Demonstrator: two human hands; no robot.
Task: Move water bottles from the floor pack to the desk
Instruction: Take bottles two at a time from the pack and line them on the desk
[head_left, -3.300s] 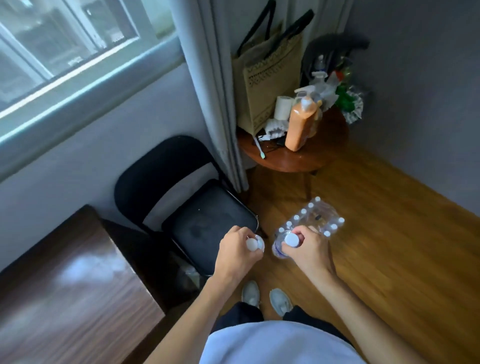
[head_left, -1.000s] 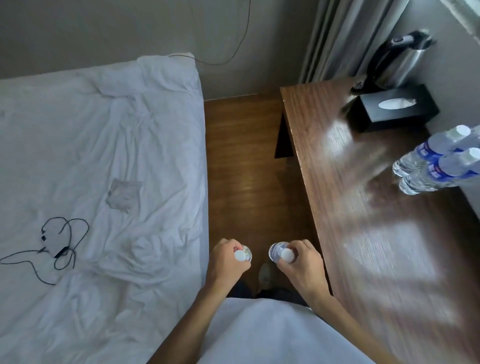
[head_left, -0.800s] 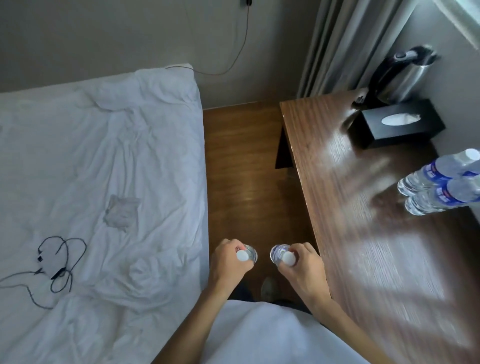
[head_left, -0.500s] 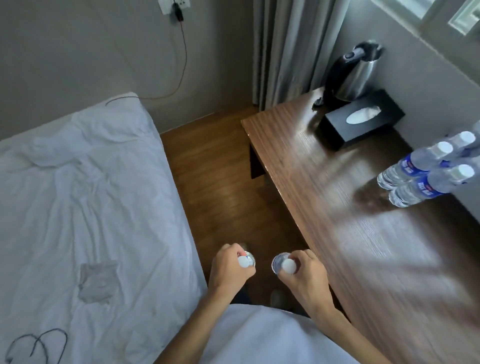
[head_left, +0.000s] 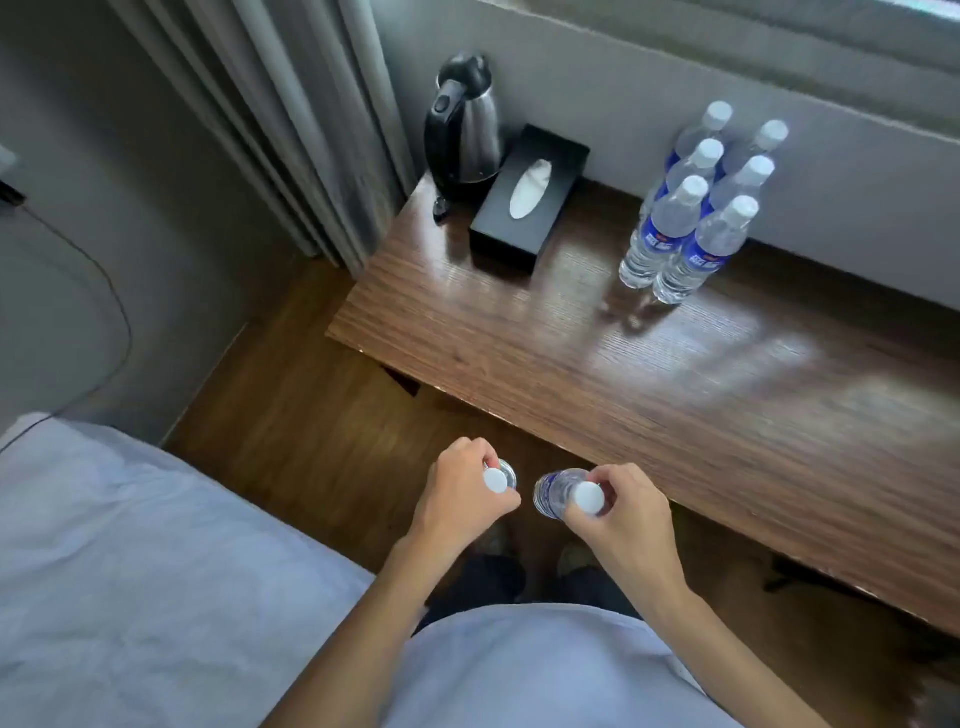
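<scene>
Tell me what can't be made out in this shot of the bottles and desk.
Head view, the only one:
- Left bottle: body hidden under the left hand; only the cap shows.
- Right bottle: mostly hidden by the right hand.
- Six desk bottles: label text too small to read.
- Desk: right end cut off by the frame edge.
- Floor pack: out of frame.

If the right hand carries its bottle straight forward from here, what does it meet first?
Probably the near edge of the desk; the right hand and its bottle look lower than the top, though depth is unclear.
</scene>
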